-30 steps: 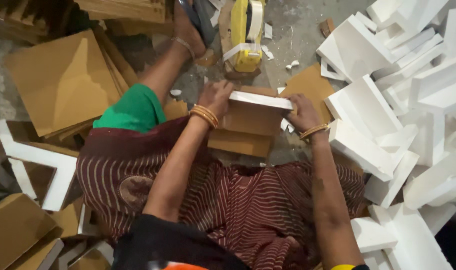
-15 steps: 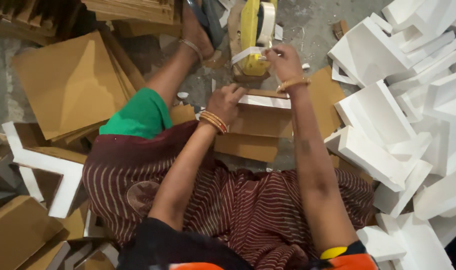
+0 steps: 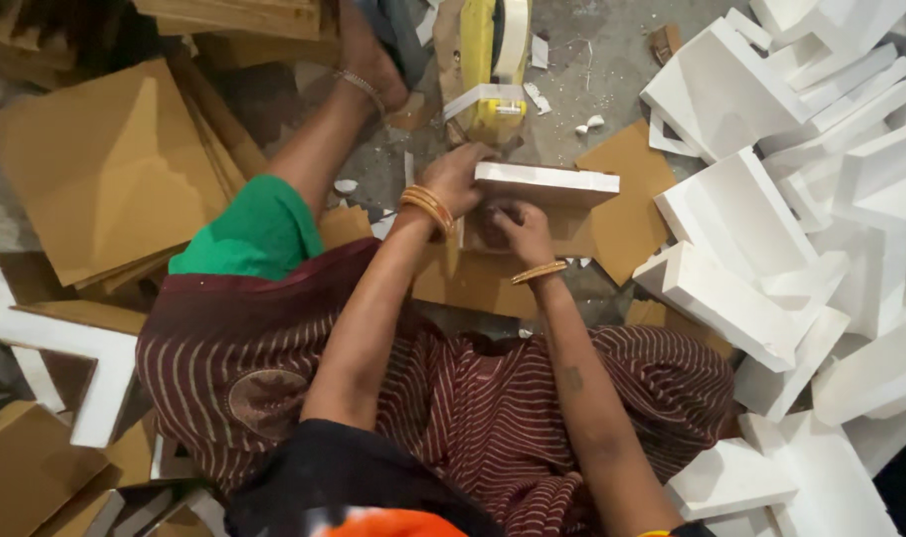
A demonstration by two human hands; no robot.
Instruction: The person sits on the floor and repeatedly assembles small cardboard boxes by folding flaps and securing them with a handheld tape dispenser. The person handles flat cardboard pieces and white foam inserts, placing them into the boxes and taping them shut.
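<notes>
A white foam block backed with brown cardboard (image 3: 547, 184) stands on edge on the floor in front of my lap. My left hand (image 3: 455, 179) grips its left end, fingers wrapped around the corner. My right hand (image 3: 521, 231) presses on the brown cardboard face just below the white top edge, fingers curled against it. Just beyond the block stands a yellow tape dispenser (image 3: 493, 70) with a roll of pale tape, a loose tape end hanging toward the block.
A heap of white foam corner pieces (image 3: 771, 229) fills the right side. Flat brown cardboard sheets (image 3: 105, 169) lie stacked at the left and under the block. More foam and cardboard pieces (image 3: 65, 368) lie at lower left. My bare foot (image 3: 368, 60) rests near the dispenser.
My right hand has come back from the tape dispenser down onto the block's cardboard face. My left hand has stayed on the block's left end.
</notes>
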